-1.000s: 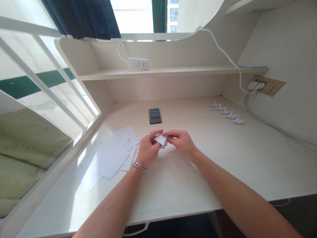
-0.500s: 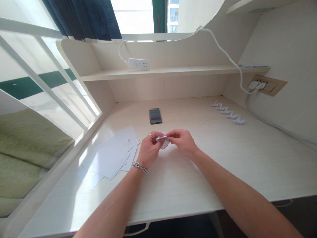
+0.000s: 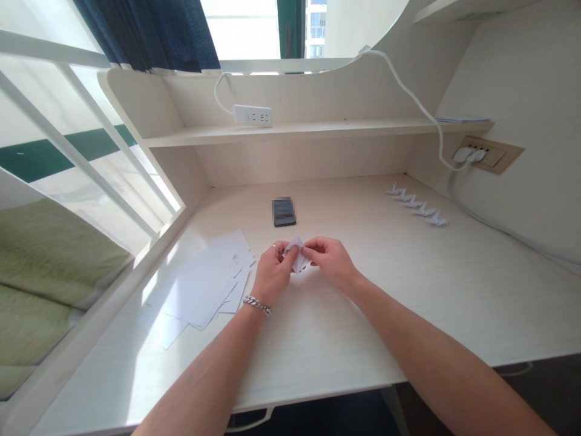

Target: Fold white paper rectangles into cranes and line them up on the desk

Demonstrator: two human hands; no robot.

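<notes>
Above the middle of the desk point(image 3: 354, 345), a small piece of folded white paper point(image 3: 299, 263) is held between both hands. The left hand point(image 3: 275, 269), with a ring point(image 3: 276, 247) on one finger and a chain bracelet point(image 3: 257, 305) at the wrist, pinches it with the thumb lying across its face. The right hand point(image 3: 333, 260) is closed to a narrow pinch at the paper's right edge, thumb and fingertips close together.

As far as can be judged, the folding in hand is partway: the paper is already reduced to a compact, pointed shape, yet it shows no spread wings like the paper cranes point(image 3: 425, 210) lined up at the back right of the desk. Those look finished. To the left, loose white sheets point(image 3: 204, 284) lie overlapping and flat, so unfolded paper remains.

Much of the held piece is covered by the fingers, so its layers and creases cannot be read, nor whether it touches the desk. The cranes overlap, leaving their exact number uncertain. Glare washes out part of the sheets, and the dark object point(image 3: 284, 219) beyond the hands is pixelated on top. Both forearms run out of view at the bottom.
</notes>
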